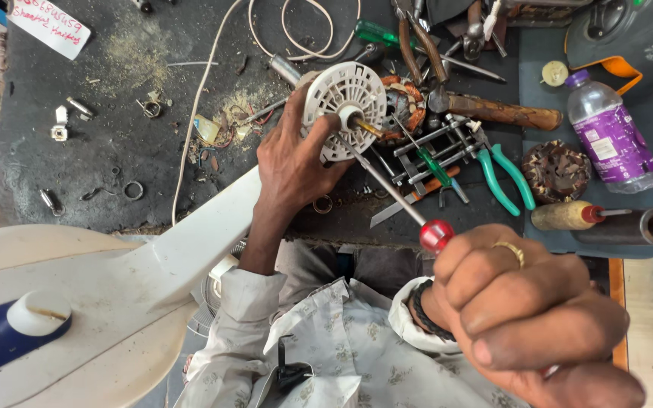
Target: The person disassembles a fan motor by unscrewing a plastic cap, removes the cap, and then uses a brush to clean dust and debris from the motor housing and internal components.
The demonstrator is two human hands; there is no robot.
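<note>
The motor housing (pixel 344 108) looks like matt off-white plastic, ribbed and a bit grimy, with a brassy metal shaft poking out of the middle. The screwdriver (pixel 402 204) has a smooth steel shank and a glossy red plastic handle. The workbench (pixel 115 128) top is dark, rough and dusty, with scuffs all over. The pliers (pixel 504 177) have shiny teal plastic grips. The hammer (pixel 504 112) has a worn brown wooden handle. The bottle (pixel 614 136) is clear glossy plastic with a purple paper-like label. The shirt sleeve (pixel 236 302) is soft printed cloth.
</note>
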